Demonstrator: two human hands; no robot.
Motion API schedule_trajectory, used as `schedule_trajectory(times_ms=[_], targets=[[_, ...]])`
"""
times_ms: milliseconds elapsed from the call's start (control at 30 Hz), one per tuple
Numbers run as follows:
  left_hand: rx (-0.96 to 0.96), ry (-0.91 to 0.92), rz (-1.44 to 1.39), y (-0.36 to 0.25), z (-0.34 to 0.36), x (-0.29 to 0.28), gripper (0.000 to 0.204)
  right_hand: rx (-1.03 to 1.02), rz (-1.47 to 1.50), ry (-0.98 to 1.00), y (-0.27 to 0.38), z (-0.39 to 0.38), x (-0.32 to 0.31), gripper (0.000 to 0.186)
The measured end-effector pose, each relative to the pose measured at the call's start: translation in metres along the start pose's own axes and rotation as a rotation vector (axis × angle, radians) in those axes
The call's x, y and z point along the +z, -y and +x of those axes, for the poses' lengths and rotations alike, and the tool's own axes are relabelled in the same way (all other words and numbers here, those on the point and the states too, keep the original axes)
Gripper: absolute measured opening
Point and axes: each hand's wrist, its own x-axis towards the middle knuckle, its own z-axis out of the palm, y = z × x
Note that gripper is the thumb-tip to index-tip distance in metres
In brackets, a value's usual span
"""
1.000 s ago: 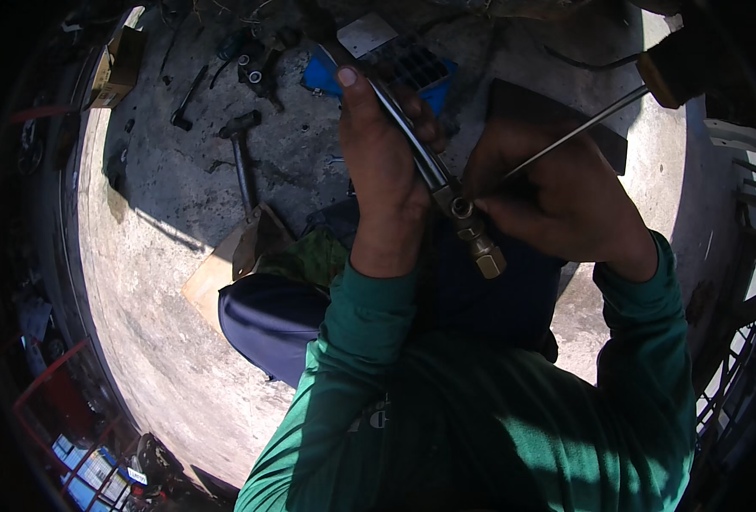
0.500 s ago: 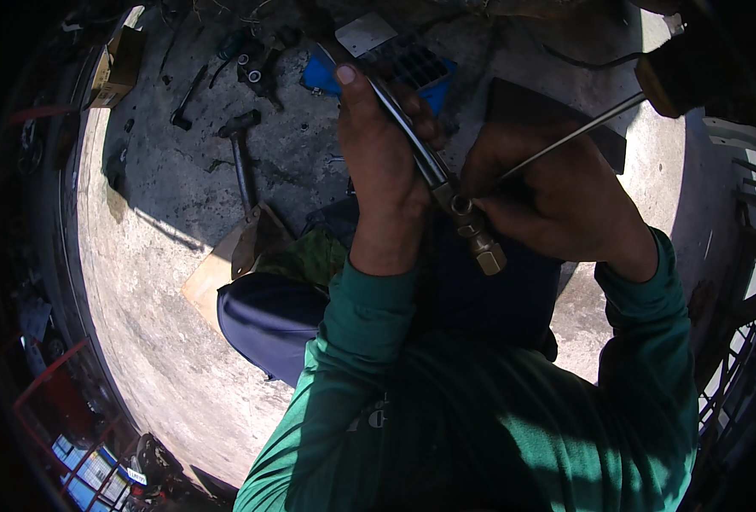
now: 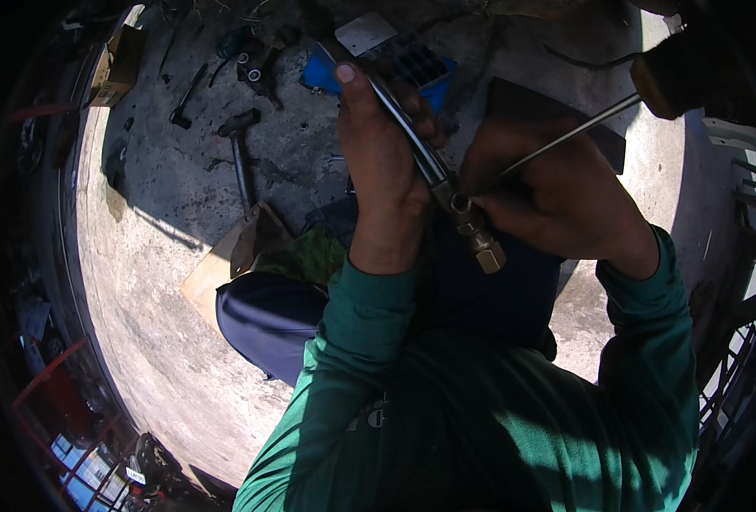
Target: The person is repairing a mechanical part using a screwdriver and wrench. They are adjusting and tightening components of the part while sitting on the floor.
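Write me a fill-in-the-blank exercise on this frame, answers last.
The left hand, coming from a ____ sleeve, grips a shiny rod.
A thin shaft slants from the right hand toward the picture's upper ____ corner.
In the picture, the hammer lies to the ____ of the left hand.
Missing words: green; right; left.

The hammer (image 3: 241,158) lies on the floor (image 3: 165,290) left of the left grip (image 3: 382,162), the carton (image 3: 118,66) farther left, the case (image 3: 317,75) beyond, the right grip (image 3: 557,192) to its right
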Motion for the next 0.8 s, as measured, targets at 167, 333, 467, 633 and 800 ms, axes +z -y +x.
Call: schedule_trajectory(times_ms=[167, 333, 467, 633, 800], targets=[[0.007, -0.005, 0.009, 0.0003, -0.0001, 0.0005, 0.060, -0.042, -0.043, -0.003, -0.0021, -0.0003, 0.0012, 0.029], [0.004, -0.002, 0.015, -0.0003, -0.0001, -0.0009, 0.058, -0.004, -0.009, 0.004, -0.0006, -0.0001, 0.0001, 0.021], [0.000, 0.009, -0.004, -0.0010, -0.0007, 0.0007, 0.058, 0.031, 0.062, -0.030, 0.0008, -0.0013, 0.0007, 0.015], [0.000, 0.006, -0.011, -0.0009, -0.0017, 0.0021, 0.060, -0.031, 0.013, -0.021, -0.0026, -0.0022, 0.0003, 0.017], [0.021, 0.007, 0.014, -0.0002, -0.0006, 0.0007, 0.060, -0.053, 0.002, -0.029, -0.0054, -0.0026, 0.0034, 0.018]])
